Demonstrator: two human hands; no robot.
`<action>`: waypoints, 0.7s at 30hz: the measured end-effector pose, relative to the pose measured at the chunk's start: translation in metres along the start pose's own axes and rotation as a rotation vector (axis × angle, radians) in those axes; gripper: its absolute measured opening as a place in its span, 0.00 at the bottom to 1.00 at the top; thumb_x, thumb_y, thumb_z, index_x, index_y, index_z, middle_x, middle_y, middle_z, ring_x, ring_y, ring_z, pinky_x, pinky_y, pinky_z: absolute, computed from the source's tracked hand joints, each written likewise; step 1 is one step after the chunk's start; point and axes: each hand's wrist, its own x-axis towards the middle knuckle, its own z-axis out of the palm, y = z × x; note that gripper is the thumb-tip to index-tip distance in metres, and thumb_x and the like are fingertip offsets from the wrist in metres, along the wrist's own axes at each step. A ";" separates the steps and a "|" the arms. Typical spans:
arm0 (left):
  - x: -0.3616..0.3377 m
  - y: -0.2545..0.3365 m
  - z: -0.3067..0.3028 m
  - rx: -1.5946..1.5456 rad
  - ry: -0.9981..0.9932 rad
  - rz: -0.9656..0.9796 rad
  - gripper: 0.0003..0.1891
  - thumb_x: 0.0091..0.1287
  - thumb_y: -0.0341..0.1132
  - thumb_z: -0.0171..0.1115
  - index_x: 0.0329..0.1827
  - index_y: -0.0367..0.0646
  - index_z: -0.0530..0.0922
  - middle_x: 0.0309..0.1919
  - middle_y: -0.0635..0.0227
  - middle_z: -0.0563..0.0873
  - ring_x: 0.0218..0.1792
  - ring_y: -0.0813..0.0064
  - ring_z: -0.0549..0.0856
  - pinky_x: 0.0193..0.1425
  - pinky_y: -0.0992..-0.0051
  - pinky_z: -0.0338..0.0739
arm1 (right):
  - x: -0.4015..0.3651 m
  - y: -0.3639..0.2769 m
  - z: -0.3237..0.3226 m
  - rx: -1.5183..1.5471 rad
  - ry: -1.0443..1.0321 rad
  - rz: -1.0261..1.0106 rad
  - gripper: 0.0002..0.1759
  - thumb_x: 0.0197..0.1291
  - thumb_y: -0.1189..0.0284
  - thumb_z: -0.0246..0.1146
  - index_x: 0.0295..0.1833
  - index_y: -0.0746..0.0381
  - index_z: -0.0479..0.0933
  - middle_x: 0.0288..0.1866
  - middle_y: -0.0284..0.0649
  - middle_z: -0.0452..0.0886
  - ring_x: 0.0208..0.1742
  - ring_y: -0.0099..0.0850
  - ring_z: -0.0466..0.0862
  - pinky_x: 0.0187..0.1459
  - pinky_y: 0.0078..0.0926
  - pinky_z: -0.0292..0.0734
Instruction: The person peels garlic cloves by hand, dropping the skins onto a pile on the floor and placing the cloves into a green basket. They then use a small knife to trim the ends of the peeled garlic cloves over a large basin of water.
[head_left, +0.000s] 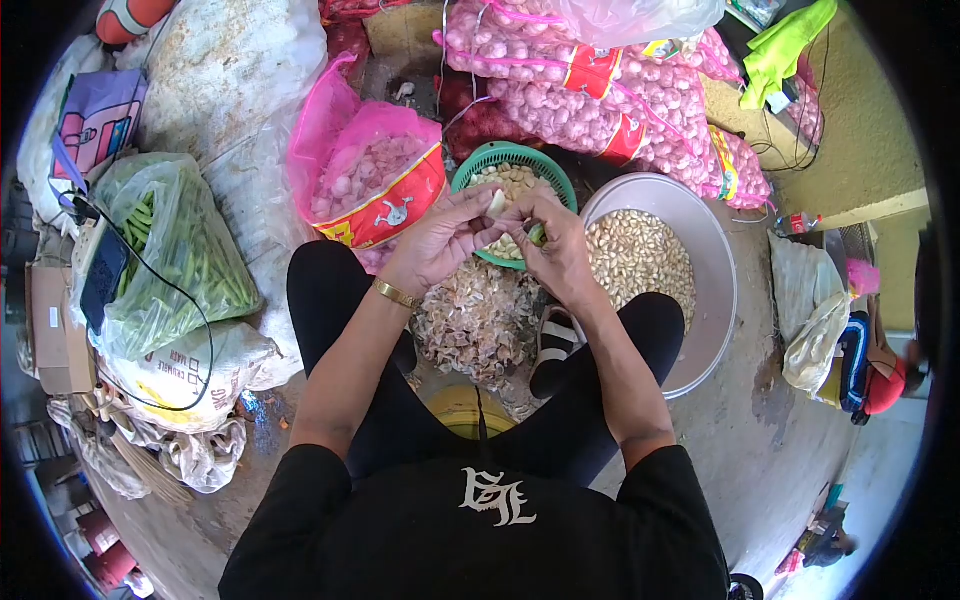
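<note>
Between my hands, above a green plastic basket (566, 182) holding pale cloves, is a whitish garlic clove (497, 204). The fingers of my left hand (440, 235) are closed on that clove. My right hand (548, 238) meets it from the other side, its fingers curled round a small green-handled tool (538, 235) whose blade I cannot make out. Below both hands lies a heap of garlic skins (475, 320). To the right, a large pale tub (715, 300) contains many cloves.
An open pink mesh bag of garlic (365, 175) stands at left, with full garlic sacks (570, 90) behind. Further left is a plastic bag of green pods (180, 245). My knees flank the skins. Other people (885, 375) show at the right edge.
</note>
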 end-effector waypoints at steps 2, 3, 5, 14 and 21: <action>0.001 0.000 -0.003 -0.016 -0.042 -0.005 0.21 0.74 0.34 0.57 0.67 0.36 0.69 0.56 0.58 0.80 0.53 0.69 0.84 0.60 0.71 0.82 | -0.002 -0.005 0.000 0.035 -0.026 0.020 0.13 0.49 0.87 0.65 0.42 0.67 0.78 0.38 0.43 0.81 0.43 0.37 0.82 0.46 0.30 0.76; 0.000 0.001 0.001 -0.016 -0.042 -0.004 0.21 0.74 0.34 0.57 0.67 0.36 0.69 0.56 0.58 0.80 0.53 0.69 0.84 0.60 0.71 0.82 | -0.003 -0.007 0.000 0.071 -0.050 0.040 0.10 0.53 0.86 0.67 0.41 0.66 0.78 0.37 0.41 0.81 0.43 0.35 0.82 0.46 0.29 0.75; -0.004 0.005 0.010 -0.030 -0.050 -0.008 0.19 0.71 0.34 0.62 0.63 0.36 0.73 0.51 0.64 0.82 0.52 0.72 0.84 0.58 0.72 0.83 | -0.005 -0.008 0.003 0.069 -0.053 0.053 0.10 0.52 0.86 0.67 0.41 0.66 0.78 0.37 0.41 0.81 0.43 0.36 0.82 0.46 0.29 0.75; 0.000 0.006 -0.012 -0.131 0.100 0.078 0.17 0.72 0.33 0.60 0.61 0.34 0.74 0.47 0.58 0.83 0.50 0.69 0.86 0.55 0.77 0.86 | -0.011 -0.013 0.001 -0.070 -0.358 0.088 0.14 0.46 0.84 0.68 0.41 0.64 0.77 0.38 0.41 0.81 0.40 0.39 0.84 0.39 0.31 0.78; 0.001 0.009 -0.019 -0.168 0.160 0.092 0.13 0.72 0.34 0.60 0.53 0.32 0.78 0.43 0.58 0.85 0.45 0.70 0.87 0.48 0.81 0.88 | -0.014 -0.011 0.010 -0.094 -0.399 0.061 0.12 0.48 0.79 0.70 0.40 0.63 0.77 0.37 0.41 0.81 0.40 0.41 0.84 0.38 0.35 0.78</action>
